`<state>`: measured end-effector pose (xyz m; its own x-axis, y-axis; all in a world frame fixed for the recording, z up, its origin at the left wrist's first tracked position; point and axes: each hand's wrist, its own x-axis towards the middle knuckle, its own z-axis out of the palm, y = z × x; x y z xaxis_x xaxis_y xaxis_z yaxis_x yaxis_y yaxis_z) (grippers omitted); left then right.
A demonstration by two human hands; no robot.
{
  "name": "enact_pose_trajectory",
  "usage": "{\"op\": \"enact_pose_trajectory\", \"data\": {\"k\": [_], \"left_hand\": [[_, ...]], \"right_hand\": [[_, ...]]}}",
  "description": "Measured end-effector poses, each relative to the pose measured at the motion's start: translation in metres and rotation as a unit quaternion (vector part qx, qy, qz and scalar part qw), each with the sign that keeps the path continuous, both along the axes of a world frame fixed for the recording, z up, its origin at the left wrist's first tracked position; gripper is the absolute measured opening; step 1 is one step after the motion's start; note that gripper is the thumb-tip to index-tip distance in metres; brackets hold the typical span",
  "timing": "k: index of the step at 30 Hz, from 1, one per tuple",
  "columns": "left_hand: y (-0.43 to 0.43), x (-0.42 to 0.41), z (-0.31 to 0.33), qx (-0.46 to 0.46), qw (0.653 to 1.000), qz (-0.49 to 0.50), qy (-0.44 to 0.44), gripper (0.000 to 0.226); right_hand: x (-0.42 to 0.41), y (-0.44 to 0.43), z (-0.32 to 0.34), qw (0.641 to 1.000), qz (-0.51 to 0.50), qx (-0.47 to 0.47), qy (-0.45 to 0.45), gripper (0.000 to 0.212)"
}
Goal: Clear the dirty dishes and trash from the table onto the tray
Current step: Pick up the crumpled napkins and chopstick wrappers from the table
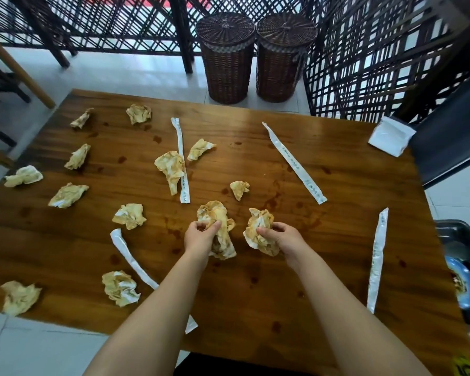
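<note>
There are thirteen crumpled dirty napkins in all. Eleven lie on the wooden table (pixel 337 226), most of them on its left side, like the one (pixel 129 215) just left of the hands. The other two are in the person's hands.

The left hand (pixel 201 234) has its fingers curled round a long stained napkin (pixel 215 210) and pinches it near the top. The right hand (pixel 280 234) holds another stained napkin (pixel 258 218), with the thumb and fingers bent round its side. Both napkins are in the middle of the table, close together but apart. I cannot tell if they are lifted off the wood.

Four long white chopstick wrappers lie on the table too. One (pixel 180 158) touches a napkin (pixel 171 169), one (pixel 293 164) lies slanted on the right, one (pixel 377 259) is near the right edge, and the left arm hides part of one (pixel 130 256).

A white napkin pack (pixel 391 137) sits at the far right corner. The metal tray (pixel 456 229) is past the right edge, with a blue plate (pixel 465 280) in it. Two wicker baskets (pixel 225 58) with lids stand on the floor behind the table.
</note>
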<state>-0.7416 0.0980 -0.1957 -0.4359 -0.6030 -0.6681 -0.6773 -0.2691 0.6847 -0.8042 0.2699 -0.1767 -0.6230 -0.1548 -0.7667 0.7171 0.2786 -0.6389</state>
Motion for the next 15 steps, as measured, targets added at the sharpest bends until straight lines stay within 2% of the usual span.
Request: {"op": "enact_pose_trajectory", "data": {"k": [6, 15], "left_hand": [[-0.015, 0.007, 0.016, -0.001, 1.0, -0.006, 0.004, 0.061], [-0.032, 0.01, 0.026, 0.025, 0.998, -0.044, 0.026, 0.048]], "right_hand": [[-0.003, -0.013, 0.005, 1.0, -0.003, -0.018, 0.007, 0.07], [0.0, -0.029, 0.013, 1.0, -0.026, -0.009, 0.014, 0.068]]}}
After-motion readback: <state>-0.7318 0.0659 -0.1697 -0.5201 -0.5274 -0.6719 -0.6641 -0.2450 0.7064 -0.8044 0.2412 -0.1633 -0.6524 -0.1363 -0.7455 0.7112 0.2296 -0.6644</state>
